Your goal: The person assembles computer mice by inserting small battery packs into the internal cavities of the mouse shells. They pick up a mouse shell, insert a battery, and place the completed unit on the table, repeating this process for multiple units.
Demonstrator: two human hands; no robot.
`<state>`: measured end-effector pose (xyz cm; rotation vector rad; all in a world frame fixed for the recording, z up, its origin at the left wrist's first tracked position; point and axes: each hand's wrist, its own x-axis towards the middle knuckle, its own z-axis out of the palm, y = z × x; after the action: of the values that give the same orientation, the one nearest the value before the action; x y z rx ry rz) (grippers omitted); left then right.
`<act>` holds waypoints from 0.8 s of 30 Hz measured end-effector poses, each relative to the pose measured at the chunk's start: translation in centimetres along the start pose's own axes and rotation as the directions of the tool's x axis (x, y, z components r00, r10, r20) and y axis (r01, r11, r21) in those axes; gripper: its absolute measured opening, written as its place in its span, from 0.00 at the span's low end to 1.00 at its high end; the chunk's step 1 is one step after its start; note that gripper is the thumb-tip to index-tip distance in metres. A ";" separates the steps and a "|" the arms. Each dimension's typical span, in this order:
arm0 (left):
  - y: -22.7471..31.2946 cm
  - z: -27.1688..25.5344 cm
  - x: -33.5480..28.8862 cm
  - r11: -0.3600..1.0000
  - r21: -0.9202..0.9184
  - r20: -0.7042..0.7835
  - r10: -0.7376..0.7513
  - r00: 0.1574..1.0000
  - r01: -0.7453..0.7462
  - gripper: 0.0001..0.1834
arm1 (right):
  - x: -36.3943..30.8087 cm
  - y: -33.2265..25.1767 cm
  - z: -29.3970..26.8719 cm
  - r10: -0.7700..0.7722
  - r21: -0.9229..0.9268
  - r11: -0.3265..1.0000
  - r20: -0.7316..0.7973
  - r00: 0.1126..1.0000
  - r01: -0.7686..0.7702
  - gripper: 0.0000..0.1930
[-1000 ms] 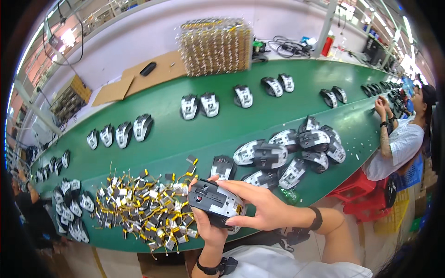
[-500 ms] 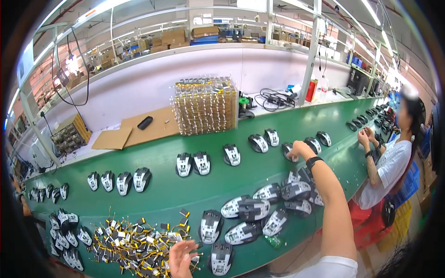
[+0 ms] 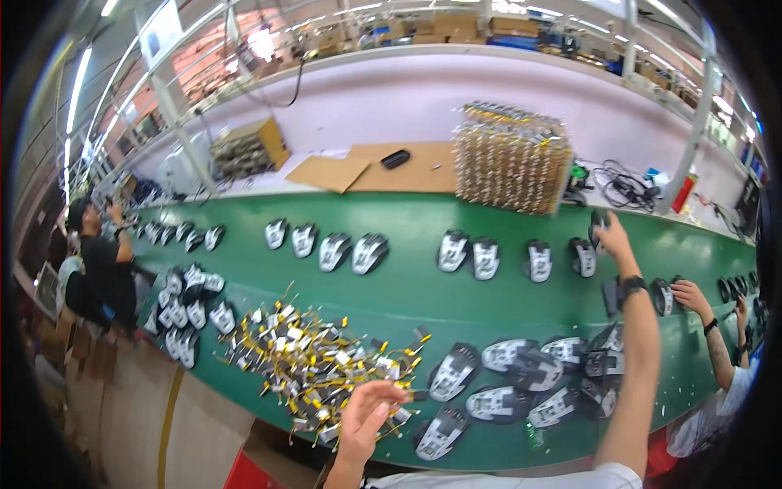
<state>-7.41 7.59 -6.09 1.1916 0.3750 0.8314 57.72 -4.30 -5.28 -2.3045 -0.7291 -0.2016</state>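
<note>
My right hand (image 3: 612, 236) reaches to the far side of the green bench, its fingers closed on a dark mouse shell (image 3: 599, 222) that is turned on edge. Just beside it another black-and-white mouse shell (image 3: 583, 259) lies on the bench. My left hand (image 3: 371, 414) hovers at the near edge of a heap of small battery packs (image 3: 305, 367) with yellow-taped leads. Its fingers are loosely bent, the thumb apart, and nothing shows in them. To its right, a cluster of open mouse shells (image 3: 538, 371) shows pale inner frames.
A row of mouse shells (image 3: 486, 259) runs along the green bench (image 3: 391, 301). Behind it stands a stack of wired battery packs (image 3: 513, 163), beside cardboard (image 3: 423, 175). At right a co-worker's hand (image 3: 692, 298) touches a shell; another person (image 3: 106, 261) is at far left.
The view has swung left, so the bench things sit further right. My right hand now has a mouse shell turned on edge. My left hand stays near the battery heap.
</note>
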 end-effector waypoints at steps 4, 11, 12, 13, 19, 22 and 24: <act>-0.6 -0.1 -0.6 0.999 0.013 -0.009 -0.053 0.999 0.053 0.31 | -14.7 -21.9 -0.7 -0.556 0.380 0.813 0.286 0.780 0.441 0.35; -3.7 0.5 -1.4 0.839 -0.539 -0.050 -0.130 0.990 0.082 0.42 | -34.9 -33.5 1.9 -0.904 0.675 0.407 0.397 0.162 0.615 0.32; -3.3 -0.5 -2.0 0.798 -0.596 -0.007 -0.120 0.993 0.093 0.43 | -33.5 -35.1 2.3 -0.812 0.694 0.552 0.575 0.106 0.462 0.27; -2.8 -1.6 -2.9 0.759 -0.644 0.020 -0.104 0.994 0.093 0.44 | -31.5 -37.2 3.0 -0.699 0.666 0.681 0.715 0.000 0.303 0.22; -1.3 -3.4 -6.2 0.785 -0.606 0.114 -0.071 0.991 0.126 0.48 | -28.0 -41.4 18.1 -0.759 0.566 0.647 0.536 0.369 0.510 0.13; -0.8 -3.4 -6.5 0.788 -0.602 0.104 -0.079 0.991 0.127 0.48 | -29.1 -44.0 23.0 -0.644 0.510 0.765 0.573 0.507 0.394 0.15; -0.7 -4.0 -7.0 0.787 -0.609 0.076 -0.064 0.995 0.097 0.48 | -30.3 -45.6 25.2 -0.477 0.472 0.865 0.670 0.569 0.170 0.17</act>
<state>-14.36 4.93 -9.28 0.5764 0.0896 0.7635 5.77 26.16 -7.69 -1.8017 -1.4985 0.7741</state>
